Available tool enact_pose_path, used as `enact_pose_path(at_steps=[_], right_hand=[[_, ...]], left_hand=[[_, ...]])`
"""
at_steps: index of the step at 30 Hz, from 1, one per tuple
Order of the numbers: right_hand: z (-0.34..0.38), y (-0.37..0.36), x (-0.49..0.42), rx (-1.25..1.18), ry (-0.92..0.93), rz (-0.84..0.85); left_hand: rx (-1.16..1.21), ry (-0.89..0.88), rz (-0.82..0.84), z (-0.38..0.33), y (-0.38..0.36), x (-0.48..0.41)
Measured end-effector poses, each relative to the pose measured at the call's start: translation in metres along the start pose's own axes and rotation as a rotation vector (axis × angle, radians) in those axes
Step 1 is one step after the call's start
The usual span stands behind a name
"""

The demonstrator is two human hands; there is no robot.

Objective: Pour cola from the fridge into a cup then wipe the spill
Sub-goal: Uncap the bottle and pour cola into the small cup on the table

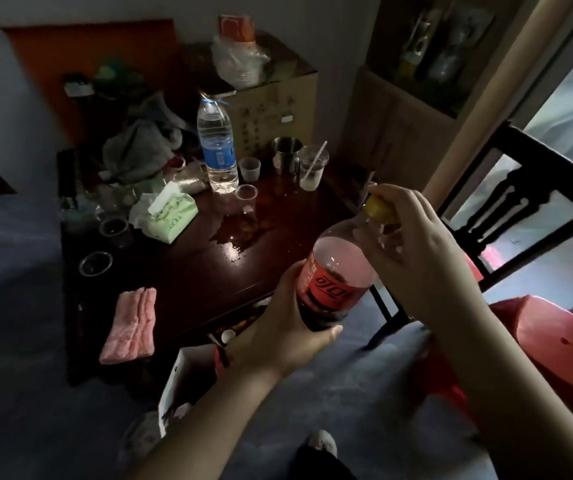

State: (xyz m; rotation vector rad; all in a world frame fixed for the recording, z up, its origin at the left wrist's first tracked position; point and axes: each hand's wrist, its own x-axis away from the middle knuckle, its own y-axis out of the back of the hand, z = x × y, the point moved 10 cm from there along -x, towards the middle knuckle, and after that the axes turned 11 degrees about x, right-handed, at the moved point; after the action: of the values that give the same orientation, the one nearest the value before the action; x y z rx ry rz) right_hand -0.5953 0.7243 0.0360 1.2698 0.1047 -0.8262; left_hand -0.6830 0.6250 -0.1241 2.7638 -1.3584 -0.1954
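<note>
Head view, over a cluttered dark wooden surface (191, 278): a person holds a cola bottle (337, 271) in mid-air, just off the surface's near right corner. The left hand (288, 327) is wrapped round the bottle's lower body, below the red label. The right hand (427, 258) comes down from above, its fingers (399, 199) curled closed round the yellow cap (378, 207).

The bottle's long axis is tilted, base toward the person and neck up and away to the right, so the cap sits directly under the right fingers. Dark cola fills only the lower part.

A cola spill (236, 233) shines on the surface ahead and to the left of the bottle, and a clear plastic cup (245, 199) stands at its far edge. How much cola the cup holds cannot be told in this dim light.

With liquid already on the wood, the grip on the cap looks like closing the bottle rather than opening it. The wiping step is not yet done. Two wiping materials are in reach: a pink cloth (131, 325) draped over the near left edge, and a green tissue pack (169, 216) just left of the spill. Both lie on the left hand's side, but that hand is carrying the bottle, so the bottle probably has to be set down before either hand can wipe.
</note>
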Motion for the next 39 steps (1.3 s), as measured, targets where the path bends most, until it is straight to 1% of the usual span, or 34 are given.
enact_pose_path(at_steps=[4,8,14,20,25,30,34,39], right_hand=[[-0.032,-0.006,-0.033,-0.02,0.06,0.052],[-0.049,-0.029,-0.056,-0.071,0.112,0.102],[-0.041,-0.071,-0.088,-0.175,0.168,0.213],[-0.025,-0.126,-0.128,-0.183,0.223,0.292],[-0.008,-0.16,-0.177,-0.136,0.259,0.318],[-0.005,-0.186,-0.219,-0.136,0.27,0.279],[-0.011,-0.197,-0.243,-0.101,0.216,0.216],[-0.026,-0.209,-0.263,-0.061,0.113,0.255]], left_hand=[[0.019,0.013,-0.082,-0.004,-0.019,-0.031],[0.021,-0.01,-0.189,0.003,-0.018,-0.053],[-0.083,0.013,-0.327,0.017,0.02,-0.068],[-0.141,0.048,-0.395,0.048,0.07,-0.099],[-0.157,0.019,-0.438,0.05,0.117,-0.136],[-0.194,-0.004,-0.456,0.055,0.15,-0.167],[-0.221,0.001,-0.438,0.059,0.162,-0.184],[-0.246,0.009,-0.429,0.062,0.165,-0.198]])
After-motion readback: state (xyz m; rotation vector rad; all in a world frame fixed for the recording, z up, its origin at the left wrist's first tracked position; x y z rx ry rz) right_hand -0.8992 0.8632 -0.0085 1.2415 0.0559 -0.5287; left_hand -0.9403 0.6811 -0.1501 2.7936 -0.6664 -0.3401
